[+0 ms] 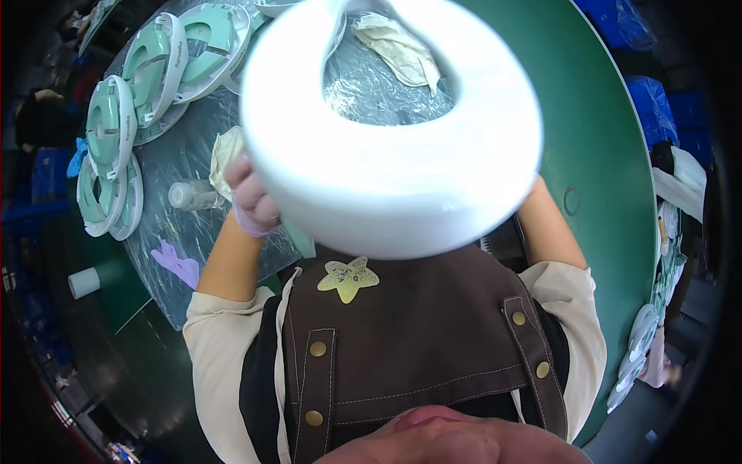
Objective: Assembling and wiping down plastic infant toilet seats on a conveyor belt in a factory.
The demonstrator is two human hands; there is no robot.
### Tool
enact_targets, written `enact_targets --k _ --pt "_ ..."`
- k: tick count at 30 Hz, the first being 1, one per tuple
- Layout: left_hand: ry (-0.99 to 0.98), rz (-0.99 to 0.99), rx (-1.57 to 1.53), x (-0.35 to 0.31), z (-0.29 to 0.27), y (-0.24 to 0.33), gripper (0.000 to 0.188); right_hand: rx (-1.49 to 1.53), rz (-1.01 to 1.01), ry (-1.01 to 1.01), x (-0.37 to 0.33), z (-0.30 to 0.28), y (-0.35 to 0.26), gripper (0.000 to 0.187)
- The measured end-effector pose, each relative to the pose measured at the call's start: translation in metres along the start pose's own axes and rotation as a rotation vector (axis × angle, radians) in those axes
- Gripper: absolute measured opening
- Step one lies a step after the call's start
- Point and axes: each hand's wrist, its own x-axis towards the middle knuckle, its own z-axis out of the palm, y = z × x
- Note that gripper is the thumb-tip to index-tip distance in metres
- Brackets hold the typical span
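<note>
A large glossy white ring-shaped seat (394, 185), like a child's toilet seat, is raised close in front of me, with its opening toward the far side. At its left edge my left hand (255, 199), in a thin lilac glove, has its fingers curled closed against the rim. A cream cloth (224, 158) shows just beyond those fingers; whether they hold it too, I cannot tell. My right wrist (535, 195) meets the seat's right edge, and the fingers there are hidden behind it. Another cream cloth (398, 50) is visible through the opening.
Clear plastic film (174, 243) covers the left of the green table (595, 155). Several white-and-green seats (112, 127) are stacked at the far left. Nearer lie a clear bottle (193, 195) and a lilac glove (176, 264). A white cylinder (83, 283) is further left. Blue bins (653, 108) stand at right.
</note>
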Motion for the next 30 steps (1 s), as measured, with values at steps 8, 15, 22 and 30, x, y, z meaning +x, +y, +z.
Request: enact_targets --k 8,15,22,30 --pt "-0.06 -0.071 -0.042 -0.005 -0.003 -0.001 0.055 -0.236 -0.338 0.098 0.02 0.007 -0.018 0.019" --pt "-0.013 -0.307 -0.176 0.013 0.0 0.003 0.056 -0.178 -0.43 0.115 0.037 -0.01 -0.036 0.056" --pt "0.048 -1.078 -0.896 0.043 0.019 -0.009 0.052 0.412 0.173 0.192 0.045 -0.004 -0.019 0.05" --pt "-0.213 -1.233 -0.856 -0.009 0.085 -0.058 0.05 0.542 0.705 0.187 0.083 0.044 0.026 0.047"
